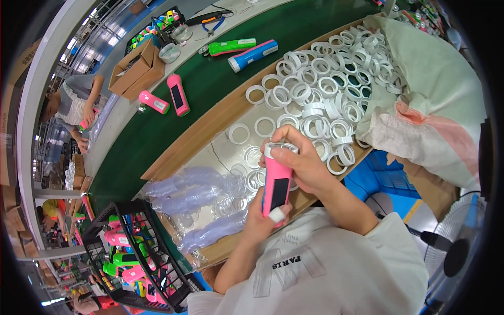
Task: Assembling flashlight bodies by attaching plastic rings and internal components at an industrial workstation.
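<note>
A pink flashlight [273,178] with a dark panel on its side stands nearly upright in front of me. Its lower end is in my left hand [256,218], with the fingers closed round it. A small white piece, perhaps a wrap, shows at that thumb. My right hand [307,163] grips the top, fingers and thumb round the white ring [273,149] at the flashlight's head. Just beyond lies a shallow cardboard tray [197,121] with a heap of loose white rings [315,94]. Stacks of clear lenses in plastic wrap [194,194] lie at its left end.
On the green conveyor belt [142,136] lie pink flashlights [178,94], a green one [232,47] and a blue one [253,55]. A black crate [128,210] of flashlights stands at lower left. A white sack [425,84] and a fan [457,257] are at right. Another person [79,100] works across the belt.
</note>
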Demonstrator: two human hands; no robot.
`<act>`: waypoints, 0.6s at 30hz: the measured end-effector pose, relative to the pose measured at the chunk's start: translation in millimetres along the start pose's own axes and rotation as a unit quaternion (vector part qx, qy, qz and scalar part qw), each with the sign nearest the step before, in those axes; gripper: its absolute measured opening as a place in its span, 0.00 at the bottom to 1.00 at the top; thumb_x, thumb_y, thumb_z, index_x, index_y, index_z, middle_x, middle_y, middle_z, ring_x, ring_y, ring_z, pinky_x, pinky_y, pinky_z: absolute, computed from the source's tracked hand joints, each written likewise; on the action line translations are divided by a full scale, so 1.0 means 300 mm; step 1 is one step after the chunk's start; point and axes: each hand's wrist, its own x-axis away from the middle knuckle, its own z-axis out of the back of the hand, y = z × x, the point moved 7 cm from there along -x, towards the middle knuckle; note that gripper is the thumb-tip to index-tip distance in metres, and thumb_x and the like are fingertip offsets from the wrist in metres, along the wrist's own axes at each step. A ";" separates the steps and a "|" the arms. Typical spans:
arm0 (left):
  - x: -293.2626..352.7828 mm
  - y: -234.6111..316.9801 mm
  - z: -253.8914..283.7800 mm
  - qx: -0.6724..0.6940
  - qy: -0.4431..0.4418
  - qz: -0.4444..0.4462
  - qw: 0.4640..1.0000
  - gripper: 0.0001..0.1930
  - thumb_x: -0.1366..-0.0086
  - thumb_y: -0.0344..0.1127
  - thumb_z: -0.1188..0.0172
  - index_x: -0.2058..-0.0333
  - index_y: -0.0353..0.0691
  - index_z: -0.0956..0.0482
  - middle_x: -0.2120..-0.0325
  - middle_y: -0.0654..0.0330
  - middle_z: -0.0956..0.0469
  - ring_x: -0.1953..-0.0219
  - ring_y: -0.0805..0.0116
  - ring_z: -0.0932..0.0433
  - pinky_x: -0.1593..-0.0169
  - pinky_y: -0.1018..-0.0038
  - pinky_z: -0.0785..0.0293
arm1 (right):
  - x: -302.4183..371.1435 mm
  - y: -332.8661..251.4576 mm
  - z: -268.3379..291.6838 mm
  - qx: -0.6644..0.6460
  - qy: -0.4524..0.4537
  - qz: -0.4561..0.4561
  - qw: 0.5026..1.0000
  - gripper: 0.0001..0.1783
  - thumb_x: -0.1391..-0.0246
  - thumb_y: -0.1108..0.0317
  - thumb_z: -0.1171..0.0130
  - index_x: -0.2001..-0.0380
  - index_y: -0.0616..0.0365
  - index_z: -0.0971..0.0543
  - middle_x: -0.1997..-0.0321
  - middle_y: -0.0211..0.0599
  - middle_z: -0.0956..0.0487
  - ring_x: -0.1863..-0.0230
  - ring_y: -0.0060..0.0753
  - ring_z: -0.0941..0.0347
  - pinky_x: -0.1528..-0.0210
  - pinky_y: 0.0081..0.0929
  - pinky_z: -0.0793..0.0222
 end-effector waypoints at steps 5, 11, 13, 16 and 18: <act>0.023 -0.007 -0.013 0.298 -0.146 0.061 0.941 0.38 0.42 0.55 0.37 0.43 0.36 0.40 0.65 0.43 0.23 0.80 0.58 0.23 0.77 0.70 0.26 | 0.003 -0.003 -0.032 -0.148 -0.034 -0.052 0.987 0.18 0.39 0.59 0.44 0.50 0.56 0.30 0.58 0.34 0.24 0.56 0.26 0.27 0.51 0.27 0.29; 0.003 0.101 0.053 -0.213 0.075 -0.096 0.970 0.33 0.46 0.38 0.33 0.45 0.35 0.36 0.66 0.53 0.25 0.73 0.65 0.24 0.73 0.71 0.26 | -0.013 0.024 0.022 -0.030 0.033 -0.023 0.999 0.19 0.37 0.55 0.49 0.52 0.57 0.29 0.57 0.37 0.24 0.57 0.26 0.27 0.51 0.25 0.30; 0.014 0.003 0.024 0.180 -0.065 0.077 0.979 0.35 0.46 0.40 0.33 0.43 0.34 0.37 0.65 0.49 0.26 0.74 0.63 0.25 0.76 0.74 0.28 | -0.022 0.029 0.025 -0.102 0.018 -0.035 0.994 0.18 0.37 0.55 0.48 0.52 0.57 0.29 0.57 0.37 0.24 0.57 0.26 0.27 0.51 0.25 0.30; 0.025 -0.019 -0.035 0.383 -0.184 0.110 0.899 0.37 0.46 0.46 0.33 0.43 0.33 0.37 0.64 0.48 0.26 0.75 0.61 0.25 0.78 0.73 0.28 | -0.035 0.045 0.014 -0.152 -0.036 -0.050 0.987 0.23 0.39 0.50 0.48 0.50 0.56 0.31 0.53 0.42 0.25 0.50 0.35 0.27 0.50 0.35 0.27; 0.015 -0.019 -0.047 0.368 -0.183 0.106 0.905 0.38 0.45 0.50 0.34 0.42 0.34 0.38 0.63 0.48 0.26 0.75 0.61 0.25 0.78 0.72 0.28 | -0.034 0.043 0.020 -0.118 -0.040 -0.044 0.991 0.23 0.40 0.51 0.46 0.50 0.55 0.31 0.53 0.44 0.25 0.49 0.37 0.28 0.49 0.37 0.27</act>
